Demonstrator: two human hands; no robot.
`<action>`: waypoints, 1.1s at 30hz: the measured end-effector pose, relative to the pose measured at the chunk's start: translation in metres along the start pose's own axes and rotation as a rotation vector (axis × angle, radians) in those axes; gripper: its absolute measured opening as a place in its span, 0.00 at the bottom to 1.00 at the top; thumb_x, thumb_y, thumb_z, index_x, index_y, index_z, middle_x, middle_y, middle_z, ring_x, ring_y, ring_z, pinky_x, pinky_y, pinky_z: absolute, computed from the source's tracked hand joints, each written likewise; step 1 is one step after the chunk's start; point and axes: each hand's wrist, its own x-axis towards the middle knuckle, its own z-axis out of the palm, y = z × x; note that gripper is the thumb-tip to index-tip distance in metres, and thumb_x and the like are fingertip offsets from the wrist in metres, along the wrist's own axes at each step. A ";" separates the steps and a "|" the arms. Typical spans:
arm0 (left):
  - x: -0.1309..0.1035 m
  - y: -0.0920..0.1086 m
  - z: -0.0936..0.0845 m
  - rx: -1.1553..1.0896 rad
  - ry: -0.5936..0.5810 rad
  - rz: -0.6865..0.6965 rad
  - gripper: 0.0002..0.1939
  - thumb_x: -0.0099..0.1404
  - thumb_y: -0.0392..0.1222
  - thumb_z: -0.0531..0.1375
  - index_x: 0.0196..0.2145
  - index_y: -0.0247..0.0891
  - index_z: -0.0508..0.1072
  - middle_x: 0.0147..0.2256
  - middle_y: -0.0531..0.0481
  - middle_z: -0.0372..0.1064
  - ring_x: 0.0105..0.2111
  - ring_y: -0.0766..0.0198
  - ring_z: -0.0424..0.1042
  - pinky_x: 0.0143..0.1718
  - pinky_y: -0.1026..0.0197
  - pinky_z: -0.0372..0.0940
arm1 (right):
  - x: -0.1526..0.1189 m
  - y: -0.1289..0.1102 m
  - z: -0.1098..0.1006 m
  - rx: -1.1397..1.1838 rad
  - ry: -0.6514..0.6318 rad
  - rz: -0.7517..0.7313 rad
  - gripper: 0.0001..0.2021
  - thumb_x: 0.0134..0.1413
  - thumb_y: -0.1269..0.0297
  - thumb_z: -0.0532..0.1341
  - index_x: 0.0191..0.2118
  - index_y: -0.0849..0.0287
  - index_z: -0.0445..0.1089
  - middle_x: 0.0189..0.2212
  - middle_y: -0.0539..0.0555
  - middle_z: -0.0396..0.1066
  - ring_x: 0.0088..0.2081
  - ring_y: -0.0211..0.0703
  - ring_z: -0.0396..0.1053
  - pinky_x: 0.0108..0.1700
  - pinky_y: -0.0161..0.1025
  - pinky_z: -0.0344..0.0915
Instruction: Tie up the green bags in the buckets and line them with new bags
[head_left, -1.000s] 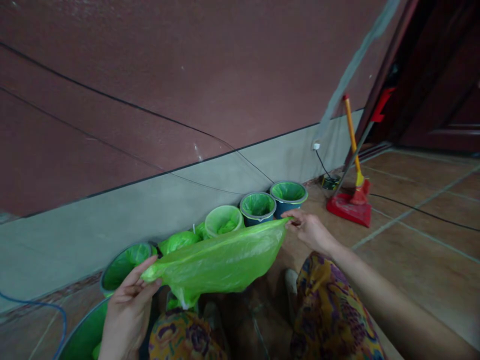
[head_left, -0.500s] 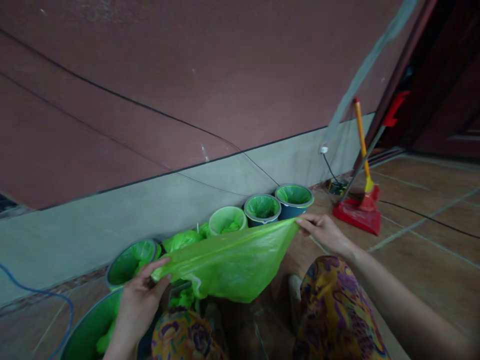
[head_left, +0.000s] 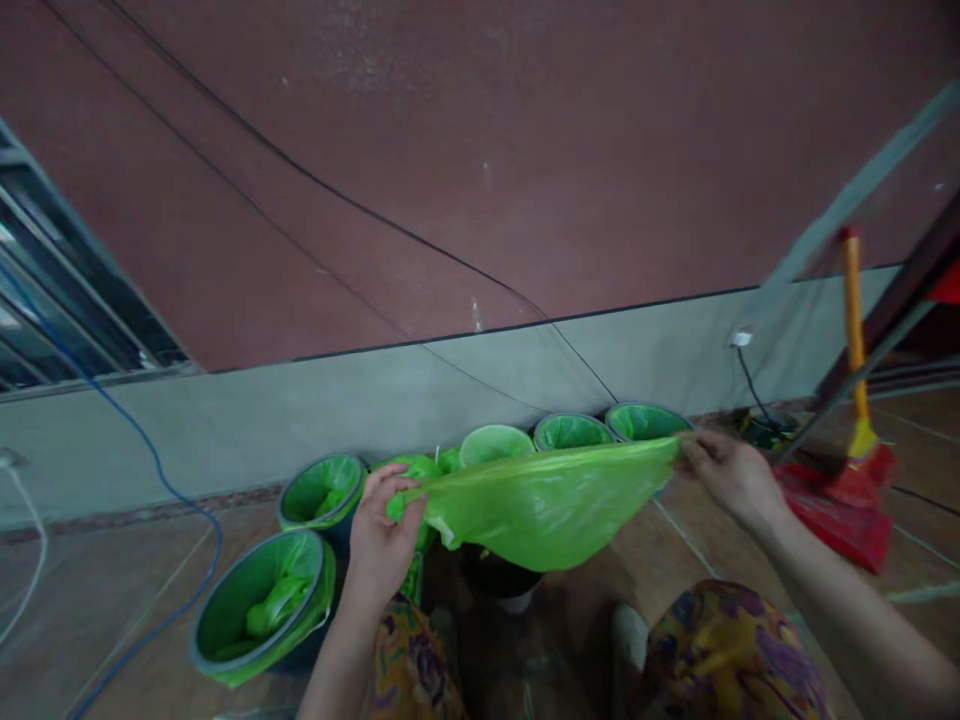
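Note:
A green plastic bag is stretched sideways between my two hands, its lower part sagging. My left hand pinches one end of it, and my right hand pinches the other. Below the bag, between my feet, a dark bucket is partly covered by it. Past the bag, by the wall, a pale green bucket and two grey-rimmed buckets hold green liners. To my left are two larger lined buckets, with crumpled green plastic inside.
A red dustpan and a yellow-handled broom are at the right. A blue hose runs down the left side. Dark cables cross the wall, and a barred window is at the left.
The view has turned left, bringing in the window and more of the left buckets. The dark bucket between my feet now shows. Both hands still hold the stretched bag.

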 end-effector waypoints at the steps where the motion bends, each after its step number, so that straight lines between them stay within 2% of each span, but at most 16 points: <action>1: 0.000 0.006 0.004 0.001 0.002 0.014 0.07 0.58 0.45 0.62 0.31 0.40 0.76 0.47 0.44 0.71 0.50 0.56 0.70 0.55 0.55 0.62 | -0.003 -0.013 0.005 -0.142 0.105 -0.076 0.10 0.46 0.59 0.67 0.36 0.56 0.75 0.29 0.57 0.74 0.28 0.50 0.72 0.29 0.45 0.71; 2: 0.000 0.013 0.009 0.001 -0.009 0.026 0.07 0.60 0.45 0.61 0.31 0.40 0.75 0.49 0.44 0.70 0.51 0.56 0.70 0.55 0.55 0.62 | -0.010 -0.030 0.011 -0.277 0.206 -0.179 0.13 0.48 0.62 0.66 0.42 0.56 0.75 0.37 0.60 0.75 0.33 0.52 0.73 0.34 0.47 0.72; 3: 0.000 0.019 0.014 0.001 -0.027 0.038 0.07 0.60 0.45 0.61 0.32 0.40 0.75 0.50 0.44 0.70 0.51 0.56 0.69 0.55 0.54 0.62 | -0.020 -0.049 0.019 -0.310 0.246 -0.278 0.16 0.51 0.63 0.64 0.48 0.55 0.73 0.45 0.62 0.73 0.38 0.53 0.74 0.39 0.48 0.72; 4: 0.000 0.025 0.019 0.001 -0.047 0.052 0.06 0.61 0.44 0.60 0.32 0.40 0.74 0.50 0.43 0.70 0.51 0.56 0.70 0.55 0.54 0.62 | -0.034 -0.069 0.028 -0.269 0.199 -0.358 0.17 0.53 0.62 0.62 0.50 0.53 0.73 0.49 0.61 0.71 0.40 0.52 0.74 0.42 0.47 0.72; 8: 0.000 0.048 0.039 0.032 -0.123 0.112 0.03 0.59 0.37 0.59 0.33 0.41 0.72 0.46 0.45 0.74 0.48 0.56 0.71 0.57 0.50 0.60 | -0.092 -0.136 0.073 -0.029 -0.282 -0.637 0.11 0.60 0.62 0.59 0.47 0.49 0.74 0.46 0.55 0.74 0.49 0.52 0.72 0.52 0.50 0.70; 11: 0.000 0.064 0.051 0.082 -0.188 0.147 0.09 0.56 0.31 0.58 0.34 0.41 0.72 0.38 0.49 0.76 0.43 0.57 0.73 0.58 0.48 0.57 | -0.111 -0.155 0.101 0.005 -0.414 -0.700 0.08 0.60 0.64 0.61 0.45 0.50 0.73 0.43 0.55 0.74 0.47 0.50 0.71 0.51 0.51 0.68; 15: -0.003 0.077 0.061 0.107 -0.226 0.152 0.08 0.58 0.30 0.56 0.33 0.41 0.71 0.30 0.52 0.72 0.36 0.59 0.72 0.54 0.51 0.60 | -0.106 -0.154 0.118 -0.043 -0.387 -0.634 0.02 0.58 0.67 0.62 0.36 0.53 0.70 0.36 0.52 0.73 0.42 0.48 0.70 0.46 0.47 0.67; 17: -0.005 0.077 0.066 0.101 -0.221 0.139 0.07 0.60 0.32 0.57 0.34 0.42 0.71 0.31 0.52 0.72 0.35 0.60 0.71 0.51 0.54 0.62 | -0.100 -0.152 0.118 -0.041 -0.374 -0.636 0.04 0.59 0.68 0.60 0.33 0.53 0.69 0.34 0.52 0.73 0.41 0.46 0.70 0.45 0.45 0.66; 20: -0.008 0.067 0.071 0.105 -0.237 0.117 0.08 0.61 0.33 0.57 0.38 0.43 0.71 0.33 0.51 0.73 0.35 0.60 0.71 0.47 0.56 0.63 | -0.090 -0.150 0.111 -0.007 -0.326 -0.614 0.05 0.62 0.64 0.58 0.34 0.54 0.68 0.34 0.52 0.73 0.40 0.46 0.70 0.44 0.43 0.65; 24: -0.013 0.043 0.072 0.141 -0.291 0.028 0.07 0.62 0.36 0.57 0.38 0.41 0.72 0.33 0.49 0.75 0.36 0.59 0.72 0.41 0.59 0.63 | -0.069 -0.144 0.089 0.002 -0.204 -0.503 0.09 0.62 0.56 0.58 0.35 0.54 0.68 0.36 0.52 0.75 0.40 0.45 0.72 0.44 0.41 0.65; 27: -0.020 0.023 0.068 0.133 -0.357 -0.052 0.07 0.63 0.39 0.57 0.37 0.41 0.74 0.33 0.49 0.76 0.34 0.60 0.73 0.38 0.61 0.62 | -0.049 -0.134 0.070 0.027 -0.154 -0.439 0.12 0.60 0.51 0.59 0.34 0.55 0.68 0.32 0.51 0.74 0.35 0.43 0.71 0.40 0.38 0.65; 30: -0.027 0.003 0.064 0.129 -0.384 -0.096 0.07 0.62 0.39 0.57 0.36 0.41 0.75 0.34 0.48 0.77 0.34 0.59 0.74 0.39 0.60 0.63 | -0.033 -0.123 0.052 0.133 -0.102 -0.397 0.14 0.57 0.49 0.62 0.32 0.55 0.68 0.29 0.50 0.72 0.31 0.41 0.68 0.35 0.36 0.64; 33: -0.034 -0.015 0.063 0.183 -0.371 -0.146 0.08 0.60 0.38 0.58 0.37 0.40 0.76 0.30 0.48 0.76 0.32 0.59 0.74 0.37 0.60 0.62 | -0.022 -0.120 0.036 0.242 -0.030 -0.356 0.14 0.53 0.50 0.66 0.31 0.54 0.67 0.26 0.49 0.69 0.28 0.39 0.66 0.32 0.35 0.63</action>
